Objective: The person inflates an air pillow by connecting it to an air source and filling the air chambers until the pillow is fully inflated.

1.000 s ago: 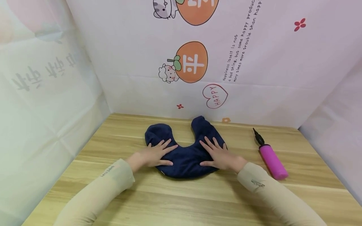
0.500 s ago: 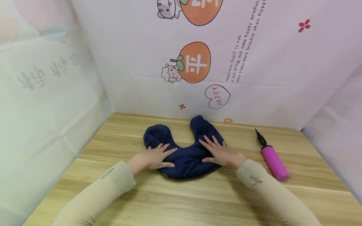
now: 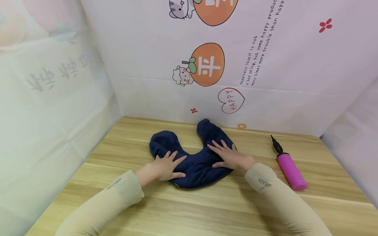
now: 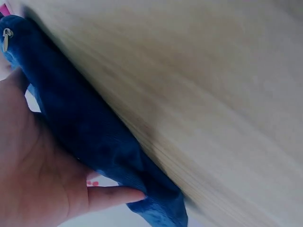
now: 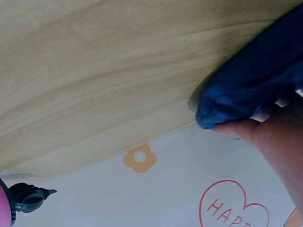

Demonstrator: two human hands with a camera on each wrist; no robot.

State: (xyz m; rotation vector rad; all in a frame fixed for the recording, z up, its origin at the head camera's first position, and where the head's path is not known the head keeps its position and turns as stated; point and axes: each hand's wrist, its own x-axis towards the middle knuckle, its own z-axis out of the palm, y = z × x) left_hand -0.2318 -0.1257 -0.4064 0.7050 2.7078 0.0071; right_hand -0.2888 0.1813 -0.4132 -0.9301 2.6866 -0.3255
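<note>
A dark blue U-shaped neck pillow (image 3: 196,170) lies flat on the wooden table, its two arms pointing toward the back wall. On its left side rests my left hand (image 3: 165,167), palm down with the fingers spread over the cloth. My right hand (image 3: 230,157) lies on the right side in the same way, fingers spread. Neither hand curls round the pillow. In the left wrist view a zipper pull (image 4: 6,39) shows at one end of the pillow's edge. The pillow's underside is hidden.
To the right of the pillow lies a pink hand pump (image 3: 292,172) with a black nozzle. A white printed cloth (image 3: 153,98) hangs behind the wooden table (image 3: 189,209), and more cloth covers both sides.
The pillow has turned slightly counterclockwise under both hands. My left hand has come a little nearer and the right slightly farther out. The whole view has shifted a bit; the pump lies still.
</note>
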